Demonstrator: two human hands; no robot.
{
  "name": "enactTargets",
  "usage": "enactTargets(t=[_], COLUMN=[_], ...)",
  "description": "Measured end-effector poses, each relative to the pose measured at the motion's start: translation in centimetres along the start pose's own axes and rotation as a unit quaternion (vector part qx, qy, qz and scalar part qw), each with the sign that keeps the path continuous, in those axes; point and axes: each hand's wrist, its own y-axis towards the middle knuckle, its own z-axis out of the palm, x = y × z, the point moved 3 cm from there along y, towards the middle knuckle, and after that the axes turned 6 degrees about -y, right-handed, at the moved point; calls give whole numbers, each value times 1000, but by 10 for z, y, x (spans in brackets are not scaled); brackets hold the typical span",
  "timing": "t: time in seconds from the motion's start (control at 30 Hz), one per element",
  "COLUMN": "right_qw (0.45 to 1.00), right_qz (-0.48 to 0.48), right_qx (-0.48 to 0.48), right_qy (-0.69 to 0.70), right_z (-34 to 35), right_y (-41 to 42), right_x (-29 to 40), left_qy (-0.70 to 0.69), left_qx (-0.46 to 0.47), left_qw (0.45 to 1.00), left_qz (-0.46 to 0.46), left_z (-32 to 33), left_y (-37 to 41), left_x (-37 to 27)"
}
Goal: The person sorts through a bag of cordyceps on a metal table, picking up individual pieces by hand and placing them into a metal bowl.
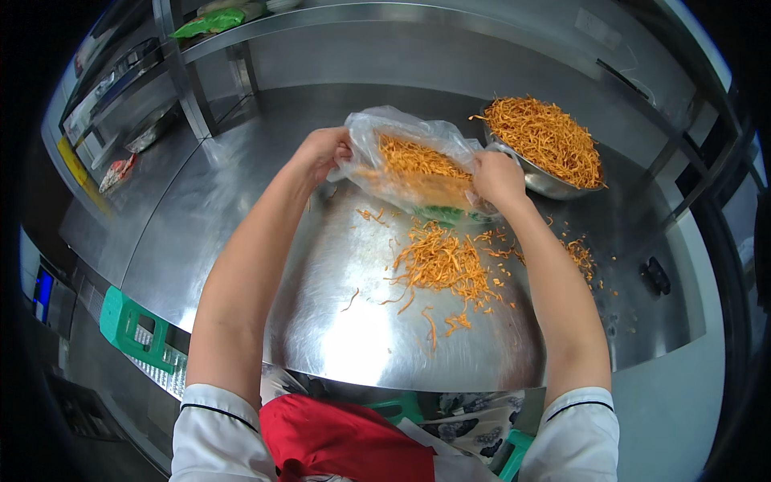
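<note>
A clear plastic bag [385, 123] lies on the stainless-steel table [361, 325], its mouth spread between my two hands. My left hand [325, 152] grips the bag's left edge, and my right hand [499, 176] grips its right edge. Inside it is a heap of thin orange strands [421, 158], likely dried cordyceps mushrooms; something green shows at its lower side. Nearer to me, a loose pile of the same strands [443, 259] rests on the metal. Just beyond my right hand stands a steel bowl [554, 190] heaped with more strands [542, 135].
Scattered strands [579, 259] and a small black object [656, 276] lie at the right. A steel shelf [385, 11] with a green package [211, 23] runs along the back. A metal post [188, 90] rises at the left. Below the table's left edge is a green plastic stool [135, 328].
</note>
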Motion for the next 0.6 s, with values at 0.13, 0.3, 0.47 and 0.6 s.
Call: enactTargets(t=[0.13, 0.3, 0.47, 0.6], right_qw=[989, 977, 992, 967], right_qz=[109, 195, 110, -74], right_qx=[8, 4, -58, -244], right_qy=[102, 92, 26, 21], right_z=[3, 5, 4, -35], right_y=[3, -3, -15, -46], right_x=[-15, -29, -21, 13], left_qy=[-157, 163, 543, 580], left_qx=[-84, -121, -125, -69], left_qw=[984, 979, 777, 659], left_qz=[5, 31, 291, 474], left_z=[-18, -24, 8, 35], left_y=[18, 6, -57, -87], left_x=[4, 23, 11, -6])
